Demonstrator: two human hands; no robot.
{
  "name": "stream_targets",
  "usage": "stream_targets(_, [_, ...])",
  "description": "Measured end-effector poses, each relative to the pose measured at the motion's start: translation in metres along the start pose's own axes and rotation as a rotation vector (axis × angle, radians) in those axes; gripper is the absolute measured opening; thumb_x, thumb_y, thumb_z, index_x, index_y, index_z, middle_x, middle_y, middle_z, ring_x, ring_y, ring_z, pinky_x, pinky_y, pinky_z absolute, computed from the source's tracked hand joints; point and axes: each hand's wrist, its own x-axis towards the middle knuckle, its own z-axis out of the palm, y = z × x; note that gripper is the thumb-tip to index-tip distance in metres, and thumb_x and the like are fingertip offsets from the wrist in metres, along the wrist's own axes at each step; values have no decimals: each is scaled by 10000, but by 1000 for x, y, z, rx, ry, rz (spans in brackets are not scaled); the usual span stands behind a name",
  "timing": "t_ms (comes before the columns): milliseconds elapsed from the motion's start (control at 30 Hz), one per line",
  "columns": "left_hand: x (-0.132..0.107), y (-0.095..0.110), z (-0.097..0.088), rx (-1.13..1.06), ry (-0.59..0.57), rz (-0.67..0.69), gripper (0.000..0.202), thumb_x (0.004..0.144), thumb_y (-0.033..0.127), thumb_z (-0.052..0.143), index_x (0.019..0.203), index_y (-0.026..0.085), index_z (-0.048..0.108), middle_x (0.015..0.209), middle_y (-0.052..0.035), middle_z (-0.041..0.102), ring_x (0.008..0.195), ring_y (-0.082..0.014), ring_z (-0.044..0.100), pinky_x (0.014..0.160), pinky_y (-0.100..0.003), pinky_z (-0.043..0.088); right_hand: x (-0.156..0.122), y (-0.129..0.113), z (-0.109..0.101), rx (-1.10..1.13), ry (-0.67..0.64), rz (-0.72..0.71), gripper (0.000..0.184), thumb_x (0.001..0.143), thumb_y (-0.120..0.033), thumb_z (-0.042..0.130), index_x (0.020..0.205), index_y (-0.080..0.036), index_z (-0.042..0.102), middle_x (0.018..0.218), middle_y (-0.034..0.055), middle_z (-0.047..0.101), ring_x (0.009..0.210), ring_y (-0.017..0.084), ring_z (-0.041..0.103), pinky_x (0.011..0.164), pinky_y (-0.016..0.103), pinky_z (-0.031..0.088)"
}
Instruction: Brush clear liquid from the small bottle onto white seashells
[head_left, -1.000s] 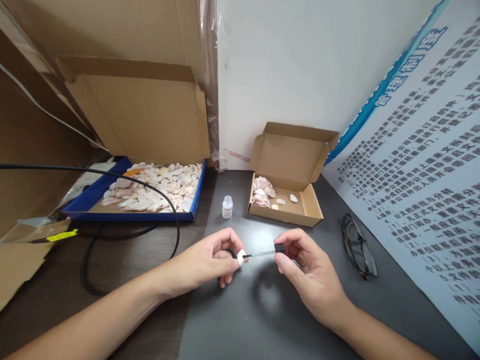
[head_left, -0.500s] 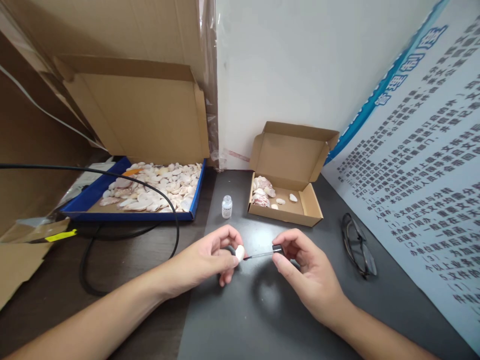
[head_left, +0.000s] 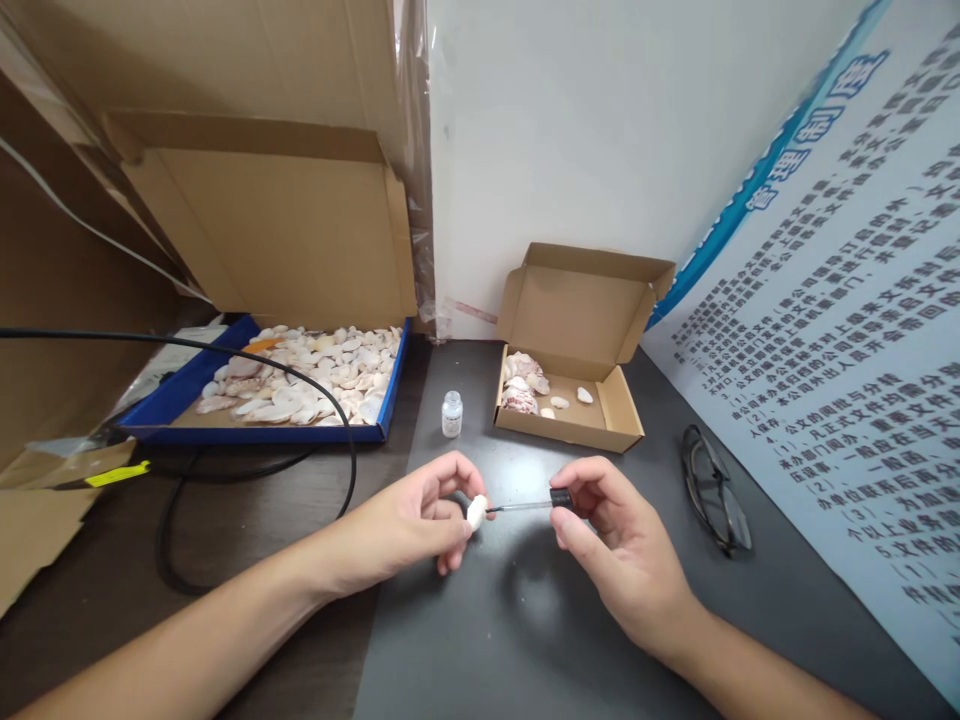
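Observation:
Between the thumb and fingers of my left hand [head_left: 439, 515] is a small white seashell [head_left: 477, 512]. My right hand [head_left: 611, 530] pinches the black cap of a bottle brush [head_left: 525, 506], a thin clear stem with a dark tip. The stem points left, and its tip is at the shell's right side; whether it touches cannot be made out. Beyond my left hand a small uncapped glass bottle [head_left: 451, 416] with a white label stands upright on the dark table.
On the left, a blue-edged box [head_left: 285, 434] holds many shells, with a black cable [head_left: 330, 390] looping in front. A small cardboard box [head_left: 577, 434] with several shells stands at the back. Folded glasses [head_left: 714, 490] lie at right, beside a printed poster [head_left: 817, 330].
The shell has turned in my left fingers and now appears more tilted. My right hand has shifted very slightly right with the brush, whose stem lies more level.

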Motion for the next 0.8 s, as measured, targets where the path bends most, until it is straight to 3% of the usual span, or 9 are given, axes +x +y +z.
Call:
stream_targets(133, [1, -1, -1, 20, -10, 2, 322, 869, 398, 691, 980, 184, 478, 927, 7, 569, 608, -56, 505, 602, -222, 439, 0, -1, 0, -14, -31, 30, 69, 876, -213, 601, 936, -236, 575, 687, -34, 517, 594, 134, 508, 521, 222, 446])
stream_targets(300, [1, -1, -1, 14, -14, -14, 342, 845, 381, 714, 986, 195, 463, 790, 51, 520, 602, -65, 479, 593, -208, 418, 1, -1, 1, 1, 7, 6, 83, 872, -222, 609, 951, -235, 585, 687, -34, 531, 580, 133, 522, 524, 230, 450])
stream_targets(800, [1, -3, -1, 9, -27, -6, 276, 855, 304, 683, 994, 197, 470, 766, 60, 515, 595, -66, 471, 595, -209, 429, 1, 1, 0, -1, -45, 18, 65, 886, -225, 608, 941, -245, 580, 687, -40, 508, 601, 134, 503, 534, 225, 436])
